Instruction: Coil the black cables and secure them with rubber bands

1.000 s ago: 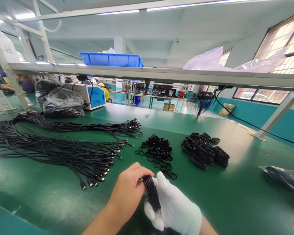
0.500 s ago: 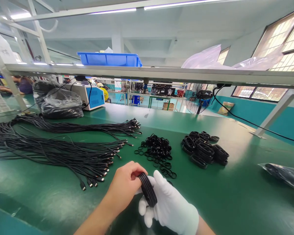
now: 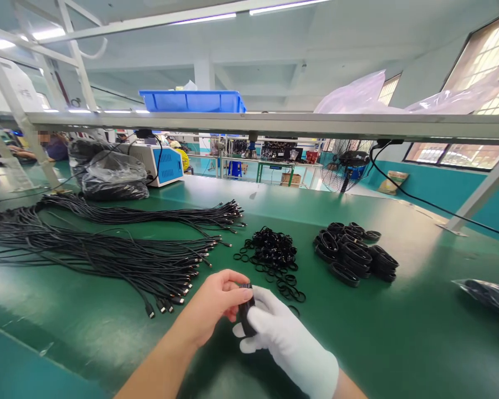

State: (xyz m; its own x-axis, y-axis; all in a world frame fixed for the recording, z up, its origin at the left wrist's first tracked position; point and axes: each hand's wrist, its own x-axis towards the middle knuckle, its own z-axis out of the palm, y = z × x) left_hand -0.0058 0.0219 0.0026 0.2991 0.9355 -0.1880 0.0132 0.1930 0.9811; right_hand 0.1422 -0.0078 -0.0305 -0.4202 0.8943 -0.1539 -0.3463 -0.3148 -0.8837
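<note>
Between my two hands is a coiled black cable, held just above the green tabletop. My bare left hand pinches the coil's upper end with thumb and fingers. My right hand, in a white glove, grips the coil from the right, thumb across its side. The hands partly cover the coil, so its plugs are hidden. Just beyond the hands lies a pile of small black bands, with several loose ones trailing toward me. Long straight black cables with plug ends spread out on the left.
Finished-looking black cable coils are heaped at the right. A clear bag with black contents lies at the far right. Black plastic bags and a blue-and-white machine stand at the back left. Overhead, a shelf carries a blue bin.
The coil has turned more upright and narrow between my hands. My right thumb has closed down onto it, and my left thumb has come over its top. The view has shifted slightly left.
</note>
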